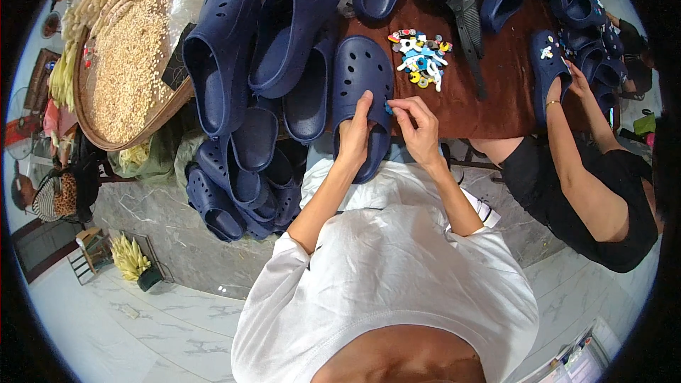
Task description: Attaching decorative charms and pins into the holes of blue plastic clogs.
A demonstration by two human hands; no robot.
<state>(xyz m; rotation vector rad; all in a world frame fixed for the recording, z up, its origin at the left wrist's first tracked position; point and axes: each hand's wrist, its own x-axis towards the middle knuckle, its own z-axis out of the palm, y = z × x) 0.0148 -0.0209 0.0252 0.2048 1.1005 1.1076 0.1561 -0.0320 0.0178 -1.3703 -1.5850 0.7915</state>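
View: head cam, looking down; edges bend near the rim.
L hand [353, 136]: forearm up from below, wrist fairly straight, thumb extended along the top of the navy clog [360, 67]; other fingers mostly hidden in its foot opening. Grip: clamped on the clog's upper, thumb outside.
R hand [418, 128]: forearm angled in from lower R, palm turned inward, thumb + index tips together at clog's R side. Grip: pinched on a small blue piece, prob. a charm [388, 107], mostly covered by fingertips.
Clog pos.: btwn both hands, toe away from wearer, heel twd lap; vent holes face up.
Charm pile [424, 64]: loose multicolour bits on brown cloth [496, 96], just R of clog.
Markings: pile bits carry tiny coloured designs, too small to make out; co-worker's clog [542, 64] has a small white charm, detail unclear.
Co-worker's hands [578, 81]: far R, one partly hidden inside that clog, other at its side.
Cut off/overlapped: stacked clogs [225, 25] at L cover one another; more run past top edge.
Far L: woven tray [152, 135] w/ pale kernels [128, 96], cut by top edge.
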